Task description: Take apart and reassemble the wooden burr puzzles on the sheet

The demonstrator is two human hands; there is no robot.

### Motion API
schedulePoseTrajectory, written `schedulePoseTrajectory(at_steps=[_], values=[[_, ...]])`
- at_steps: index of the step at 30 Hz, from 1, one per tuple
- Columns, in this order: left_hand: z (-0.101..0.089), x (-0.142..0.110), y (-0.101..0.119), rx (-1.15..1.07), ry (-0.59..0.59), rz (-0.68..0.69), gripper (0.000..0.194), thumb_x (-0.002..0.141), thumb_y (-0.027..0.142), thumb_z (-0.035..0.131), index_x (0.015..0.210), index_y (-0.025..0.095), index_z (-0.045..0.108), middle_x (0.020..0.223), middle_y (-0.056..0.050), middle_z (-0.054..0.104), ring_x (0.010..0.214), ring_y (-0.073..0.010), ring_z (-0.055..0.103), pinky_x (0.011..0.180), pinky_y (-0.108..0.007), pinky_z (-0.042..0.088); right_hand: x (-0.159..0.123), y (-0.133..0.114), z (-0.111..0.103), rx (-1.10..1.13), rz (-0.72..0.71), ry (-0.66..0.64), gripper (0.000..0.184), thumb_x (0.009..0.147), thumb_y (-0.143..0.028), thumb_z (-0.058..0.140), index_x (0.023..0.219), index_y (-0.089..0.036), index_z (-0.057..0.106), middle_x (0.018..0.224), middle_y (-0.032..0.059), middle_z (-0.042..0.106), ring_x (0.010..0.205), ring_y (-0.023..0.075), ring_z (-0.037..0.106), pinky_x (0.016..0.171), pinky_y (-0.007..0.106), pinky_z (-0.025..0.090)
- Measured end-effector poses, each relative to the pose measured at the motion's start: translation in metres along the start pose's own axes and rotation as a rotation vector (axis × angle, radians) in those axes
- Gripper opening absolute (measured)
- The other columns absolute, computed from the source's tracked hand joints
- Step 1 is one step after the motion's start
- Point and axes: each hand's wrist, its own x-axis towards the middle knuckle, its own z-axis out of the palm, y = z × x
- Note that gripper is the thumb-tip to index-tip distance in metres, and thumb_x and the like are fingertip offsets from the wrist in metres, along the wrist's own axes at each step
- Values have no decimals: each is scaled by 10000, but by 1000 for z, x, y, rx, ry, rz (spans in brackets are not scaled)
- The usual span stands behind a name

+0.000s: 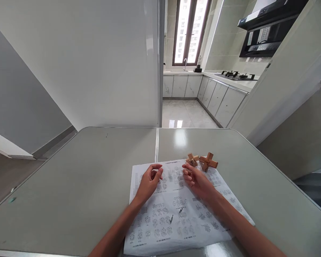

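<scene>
A large white instruction sheet (163, 200) with printed line diagrams lies on the table in front of me. Over its upper left part rests my left hand (151, 178), fingers loosely curved, a gap between thumb and fingertips, nothing in them. My right hand (194, 178) is above the sheet's upper right, turned partly palm up with relaxed, half-curled fingers and no object visible in it. Just beyond its fingertips are two wooden cross-shaped interlocking puzzles: a smaller, lighter one (192, 159) and a larger, redder one (209, 162), side by side at the sheet's far edge.
The grey-green table (69, 192) has a seam down its middle and cut far corners. A small green bit (12, 200) sits near its left edge. A white partition (109, 64) rises behind; past it is a kitchen with counters (219, 96) and a gas stove (238, 75).
</scene>
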Motion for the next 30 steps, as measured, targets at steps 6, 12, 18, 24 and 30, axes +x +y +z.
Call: schedulePoseTrajectory(at_steps=[6, 12, 18, 24, 30], values=[[0, 2, 1, -10, 17, 6, 426, 943, 573, 605, 1154, 206, 656, 768, -6, 659, 719, -170, 612, 689, -280, 475, -11, 8, 15, -358, -41, -94, 416, 800, -529, 859, 873, -179, 646, 721, -23, 595, 520, 72, 477, 457, 205, 384], [1, 5, 2, -14, 32, 32, 384, 947, 542, 595, 1101, 195, 649, 717, 10, 621, 679, -159, 592, 682, -280, 467, -14, 4, 21, -389, -55, -87, 440, 781, -556, 862, 854, -180, 646, 711, -19, 586, 523, 84, 471, 476, 225, 375], [0, 5, 6, 28, 24, 45, 360, 963, 526, 581, 1088, 197, 657, 727, 7, 616, 689, -155, 586, 690, -278, 471, -15, 3, 21, -427, -67, -97, 439, 819, -575, 821, 830, -186, 619, 702, -27, 588, 524, 81, 476, 485, 220, 371], [-1, 5, 8, 1, 24, 39, 366, 949, 537, 594, 1059, 196, 669, 748, -2, 632, 677, -152, 590, 674, -275, 487, -14, 4, 19, -353, -140, -50, 519, 859, -651, 742, 707, -203, 530, 528, -76, 445, 412, 58, 333, 407, 213, 260], [-1, 6, 4, -5, 25, 57, 353, 951, 525, 595, 1049, 194, 670, 824, -21, 661, 687, -143, 594, 684, -270, 503, -20, -21, 12, -523, -507, 239, 586, 944, -697, 571, 610, -239, 425, 469, -74, 352, 421, 94, 234, 422, 262, 198]])
